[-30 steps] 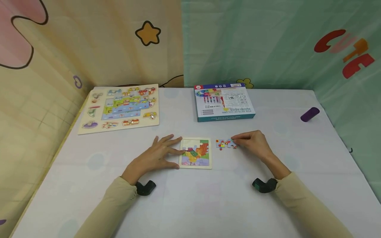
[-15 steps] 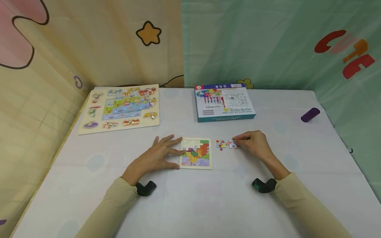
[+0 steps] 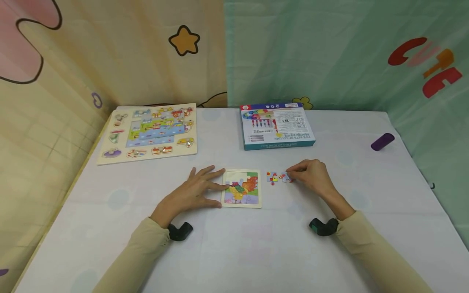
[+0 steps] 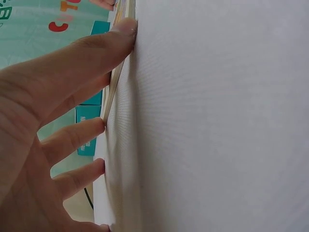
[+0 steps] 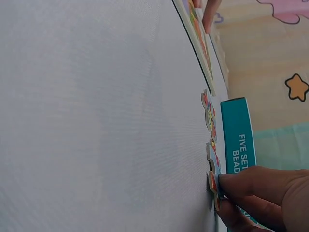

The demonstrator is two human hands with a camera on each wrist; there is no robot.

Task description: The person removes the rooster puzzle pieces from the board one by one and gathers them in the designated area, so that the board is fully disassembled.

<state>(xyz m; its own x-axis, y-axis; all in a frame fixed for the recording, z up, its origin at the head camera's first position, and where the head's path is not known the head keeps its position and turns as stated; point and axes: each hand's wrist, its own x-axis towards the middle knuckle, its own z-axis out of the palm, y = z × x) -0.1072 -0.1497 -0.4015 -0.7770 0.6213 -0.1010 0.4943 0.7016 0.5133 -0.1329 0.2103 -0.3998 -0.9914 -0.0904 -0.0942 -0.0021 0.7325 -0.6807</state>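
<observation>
"What's the right hand (image 3: pixel 312 176) doing?"
"Pinching a puzzle piece (image 3: pixel 286 178) on the table (image 3: pixel 242 252), near the puzzle board (image 3: pixel 242 206). Choosing it, maybe."
"And the left hand (image 3: pixel 190 192)?"
"Fingers spread, touching the board. Next probably needs lifting the piece to the gap (image 3: pixel 234 177)."

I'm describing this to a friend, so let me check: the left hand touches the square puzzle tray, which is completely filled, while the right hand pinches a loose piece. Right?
Not quite: the square puzzle tray isn't completely filled. The head view shows a bare area in its far-left part. The left hand does touch it, and the right hand pinches a loose piece.
</observation>
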